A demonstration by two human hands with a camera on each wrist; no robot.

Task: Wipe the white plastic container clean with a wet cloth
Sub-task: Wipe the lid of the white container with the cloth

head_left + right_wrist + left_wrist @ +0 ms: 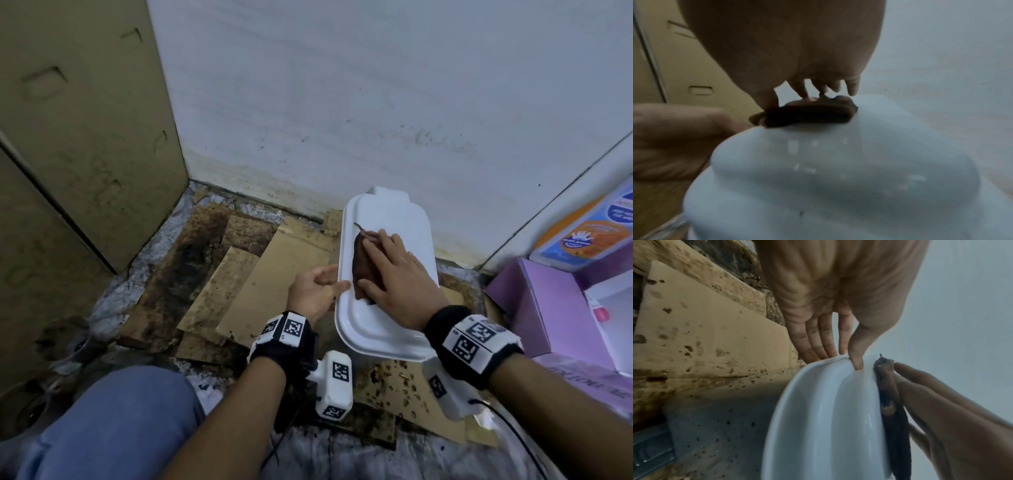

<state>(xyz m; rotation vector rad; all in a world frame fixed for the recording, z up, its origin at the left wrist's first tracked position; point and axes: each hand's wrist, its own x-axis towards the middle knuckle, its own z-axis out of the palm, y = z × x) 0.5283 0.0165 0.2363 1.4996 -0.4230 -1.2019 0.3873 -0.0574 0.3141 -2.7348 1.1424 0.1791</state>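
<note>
A white plastic container [404,219] with a lidded top stands on stained cardboard by the wall. A dark brown cloth [361,260] lies on its lid. My right hand [387,270] presses flat on the cloth with straight fingers. My left hand [317,289] holds the container's left rim, thumb [856,352] on top and fingers [818,344] at the side. The left wrist view shows the container [824,418], the cloth [892,410] and the right hand [953,418]. The blurred right wrist view shows the wet lid [838,170], the cloth [809,115] under the fingers [803,91], and the left hand [674,138].
Stained cardboard sheets [260,274] cover the floor to the left. A white wall [376,102] rises just behind the container. Tall cardboard panels [68,137] stand at the left. Purple boxes [548,308] and packaged goods [589,233] crowd the right. My knee in blue trousers [113,421] is at the lower left.
</note>
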